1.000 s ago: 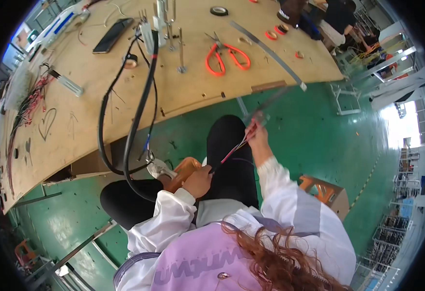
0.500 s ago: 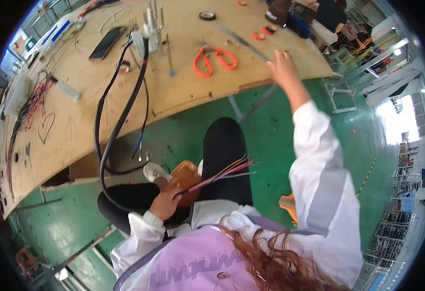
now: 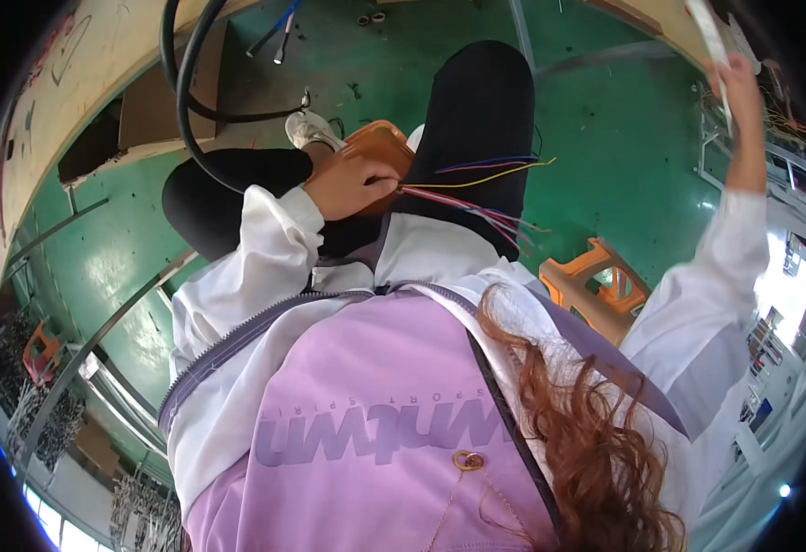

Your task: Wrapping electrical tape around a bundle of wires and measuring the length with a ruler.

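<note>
Over my lap, my left hand is closed round the end of a black cable. From its fingers fan several thin wires, coloured red, pink, white, yellow and blue, lying across my right thigh. The rest of the cable loops up from my lap toward the workbench. Far out to the right, my right hand grips a long, flat, pale steel ruler, raised by the bench edge. Hand and ruler are a little blurred, and the ruler's upper end is cut off by the picture's rim.
Below the bench stands a cardboard box. Thinner blue and white leads hang near the bench's front edge. An orange plastic stool stands on the green floor to my right. Metal frame bars run at the left.
The view has tipped down, so most of the benchtop is out of sight. My right hand has picked the ruler up off the bench and moved right. The left hand keeps the cable.
</note>
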`<state>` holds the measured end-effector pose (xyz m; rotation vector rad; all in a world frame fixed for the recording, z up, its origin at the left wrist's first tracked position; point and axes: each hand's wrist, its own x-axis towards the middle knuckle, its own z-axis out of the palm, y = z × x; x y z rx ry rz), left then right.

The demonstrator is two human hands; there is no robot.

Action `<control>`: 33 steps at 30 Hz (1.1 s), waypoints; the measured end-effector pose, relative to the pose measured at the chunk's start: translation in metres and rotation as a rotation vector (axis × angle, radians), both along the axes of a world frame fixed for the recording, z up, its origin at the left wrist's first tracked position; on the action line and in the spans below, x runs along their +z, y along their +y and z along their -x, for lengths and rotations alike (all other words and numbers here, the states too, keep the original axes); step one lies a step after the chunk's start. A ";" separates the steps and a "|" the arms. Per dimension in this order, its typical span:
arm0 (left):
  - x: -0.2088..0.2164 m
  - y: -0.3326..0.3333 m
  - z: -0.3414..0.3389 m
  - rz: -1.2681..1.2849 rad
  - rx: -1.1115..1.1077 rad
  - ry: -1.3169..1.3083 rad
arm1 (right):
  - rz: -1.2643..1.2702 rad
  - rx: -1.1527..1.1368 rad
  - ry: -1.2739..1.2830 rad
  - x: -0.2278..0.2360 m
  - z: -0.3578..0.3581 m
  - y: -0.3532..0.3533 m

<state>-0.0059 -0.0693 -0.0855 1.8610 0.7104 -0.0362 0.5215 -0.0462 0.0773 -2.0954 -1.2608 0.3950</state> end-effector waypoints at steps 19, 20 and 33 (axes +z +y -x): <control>0.001 0.010 -0.017 0.788 0.104 0.139 | 0.751 0.461 0.424 -0.088 0.164 -0.163; -0.002 0.008 -0.018 0.807 0.094 0.114 | 0.775 0.452 0.443 -0.090 0.164 -0.163; 0.012 0.005 -0.026 0.882 0.172 0.221 | 0.800 0.502 0.520 -0.121 0.157 -0.164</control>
